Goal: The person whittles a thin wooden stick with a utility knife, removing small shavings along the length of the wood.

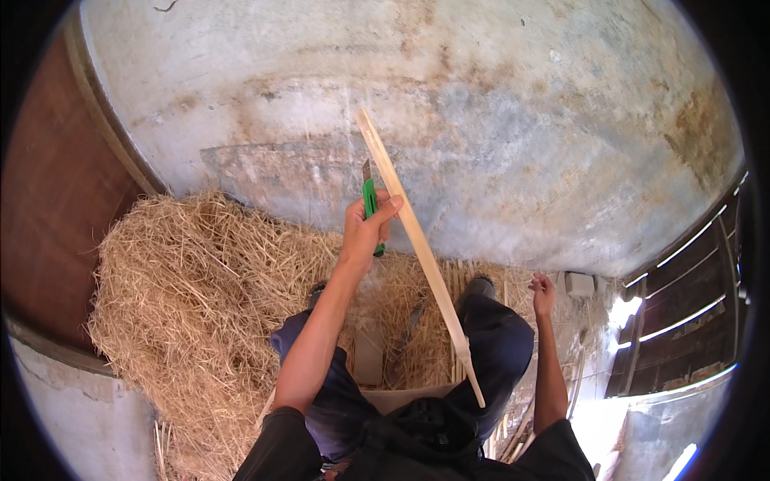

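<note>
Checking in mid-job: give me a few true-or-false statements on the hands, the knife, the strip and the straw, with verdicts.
1. The left hand holds both the knife and the wood strip. True.
2. The knife's handle is red. False: it is green.
3. The knife's blade is out. True.
4. Both hands grip the strip. False: the right hand is apart from it.
5. The straw pile is left of the legs. True.

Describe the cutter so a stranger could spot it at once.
Find the big straw heap at left. To its right, the left hand holds a long pale strip and the cutter. Unlike the strip, the cutter is short and bright green, blade out.
</note>
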Motion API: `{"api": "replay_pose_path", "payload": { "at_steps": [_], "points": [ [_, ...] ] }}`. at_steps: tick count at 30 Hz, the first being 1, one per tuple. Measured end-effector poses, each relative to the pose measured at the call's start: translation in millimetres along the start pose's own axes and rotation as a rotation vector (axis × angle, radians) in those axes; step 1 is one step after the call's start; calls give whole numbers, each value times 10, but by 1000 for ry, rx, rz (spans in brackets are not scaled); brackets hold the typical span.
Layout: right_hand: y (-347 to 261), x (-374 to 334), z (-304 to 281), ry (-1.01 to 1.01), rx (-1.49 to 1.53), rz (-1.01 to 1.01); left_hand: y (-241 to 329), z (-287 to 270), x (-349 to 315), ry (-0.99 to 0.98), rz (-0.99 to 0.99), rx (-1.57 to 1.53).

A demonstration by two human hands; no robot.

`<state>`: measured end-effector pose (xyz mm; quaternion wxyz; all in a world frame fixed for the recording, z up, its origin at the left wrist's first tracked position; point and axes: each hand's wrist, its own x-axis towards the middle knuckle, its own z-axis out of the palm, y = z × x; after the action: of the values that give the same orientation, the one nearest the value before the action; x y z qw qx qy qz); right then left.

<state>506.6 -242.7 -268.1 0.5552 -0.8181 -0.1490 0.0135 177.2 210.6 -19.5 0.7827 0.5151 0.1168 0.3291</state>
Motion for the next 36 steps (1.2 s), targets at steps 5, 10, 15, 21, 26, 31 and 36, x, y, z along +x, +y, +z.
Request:
{"api": "replay_pose_path", "payload": {
  "at_steps": [5, 10, 15, 21, 26, 31, 36],
  "points": [
    [-1968, -1378, 237, -188, 245, -43, 110, -156, -65, -2, 31, -21],
    [-2687, -2528, 3, -630, 454, 186, -39, 161, -80, -99, -18, -73],
    [-2364, -3006, -67, -860, 118, 500, -293, 382, -150, -284, -83, -15],
    [-1910, -3144, -121, -705, 443, 484, -389, 546, -272, -474, -37, 288],
    [-1876, -3293, 4, -454, 141, 315, -278, 560, -293, -587, 147, 610],
    [-1889, -3311, 75, -399, 67, 281, -185, 489, -302, -604, 404, 854],
    [-2050, -3259, 159, -384, 75, 280, -115, 504, -285, -562, 442, 868]
  ]
}}
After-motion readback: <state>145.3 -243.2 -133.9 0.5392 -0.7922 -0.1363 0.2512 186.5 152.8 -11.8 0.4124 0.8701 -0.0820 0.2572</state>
